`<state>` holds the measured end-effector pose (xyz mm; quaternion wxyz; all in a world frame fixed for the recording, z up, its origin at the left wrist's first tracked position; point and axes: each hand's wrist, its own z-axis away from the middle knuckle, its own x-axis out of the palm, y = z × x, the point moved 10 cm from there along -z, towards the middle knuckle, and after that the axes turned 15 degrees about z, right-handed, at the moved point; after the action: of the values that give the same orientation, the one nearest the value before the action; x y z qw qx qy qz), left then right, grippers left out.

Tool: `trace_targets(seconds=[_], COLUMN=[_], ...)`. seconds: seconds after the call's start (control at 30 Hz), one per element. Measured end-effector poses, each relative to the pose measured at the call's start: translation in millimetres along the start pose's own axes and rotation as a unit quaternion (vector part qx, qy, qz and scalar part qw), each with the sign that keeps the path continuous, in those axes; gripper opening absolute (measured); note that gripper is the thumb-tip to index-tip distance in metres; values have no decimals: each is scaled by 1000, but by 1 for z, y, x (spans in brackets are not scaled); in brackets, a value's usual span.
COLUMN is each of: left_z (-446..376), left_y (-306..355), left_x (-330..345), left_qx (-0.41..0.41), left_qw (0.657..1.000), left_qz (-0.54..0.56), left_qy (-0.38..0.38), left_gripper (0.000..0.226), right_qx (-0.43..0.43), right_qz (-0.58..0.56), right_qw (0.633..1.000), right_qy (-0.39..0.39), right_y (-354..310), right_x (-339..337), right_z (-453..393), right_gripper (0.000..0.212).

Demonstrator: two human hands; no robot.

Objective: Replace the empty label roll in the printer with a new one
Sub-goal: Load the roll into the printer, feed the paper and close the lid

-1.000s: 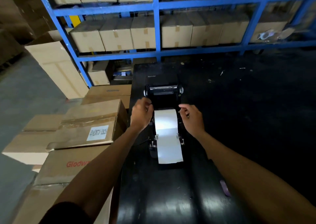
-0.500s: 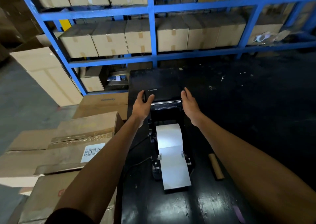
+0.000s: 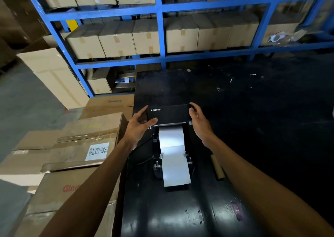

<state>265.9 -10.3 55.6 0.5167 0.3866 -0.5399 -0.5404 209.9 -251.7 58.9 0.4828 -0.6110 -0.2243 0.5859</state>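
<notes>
A black printer with its lid marked "Xprinter" sits on the dark table. The lid lies low over the printer body. A white label strip runs out from under the lid's front edge toward me, across a black roll holder. My left hand grips the lid's left front corner, thumb on the front edge. My right hand holds the lid's right side with fingers curled over its edge. A brown empty cardboard core lies on the table to the right of the strip.
Stacked cardboard boxes crowd the table's left edge. A blue shelf rack full of boxes stands behind the table. A black cable trails left of the holder. A purple scrap lies near the front.
Both hands left the sides of the label strip and took the raised lid. The lid has come down from upright to nearly flat over the printer.
</notes>
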Motion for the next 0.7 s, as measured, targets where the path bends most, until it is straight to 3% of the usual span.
trace_targets(seconds=[0.17, 0.47, 0.7], left_z=[47, 106, 119], left_y=[-12, -67, -74], left_x=[-4, -3, -4], left_qx=[-31, -70, -67], left_qw=[998, 992, 990], left_qz=[-49, 43, 21], left_qy=[9, 94, 126], left_gripper=[71, 49, 56], right_qx=[30, 67, 72], right_qz=[45, 39, 79], right_qw=[999, 993, 991], right_qy=[-5, -83, -80], right_y=[31, 75, 84], right_x=[-4, 15, 18], right_z=[32, 82, 91], right_gripper=[48, 45, 47])
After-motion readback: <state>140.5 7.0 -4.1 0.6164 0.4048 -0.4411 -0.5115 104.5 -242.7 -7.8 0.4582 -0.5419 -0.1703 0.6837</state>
